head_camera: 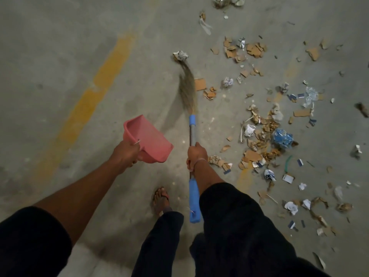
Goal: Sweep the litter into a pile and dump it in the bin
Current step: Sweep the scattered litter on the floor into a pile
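My right hand (196, 155) grips the metal shaft of a grass broom (188, 90) with blue sleeves on its handle. The bristle tip touches a crumpled paper ball (180, 55) on the concrete floor ahead. My left hand (125, 153) holds a pink plastic dustpan (148, 139) above the floor, left of the broom. Litter (265, 134) of torn cardboard, crumpled paper and blue plastic lies spread over the floor to the right of the broom. No bin is in view.
A faded yellow painted line (93, 94) runs diagonally across the grey floor on the left. My sandalled foot (161, 199) stands just behind the broom handle. More scraps (228, 1) lie at the top edge.
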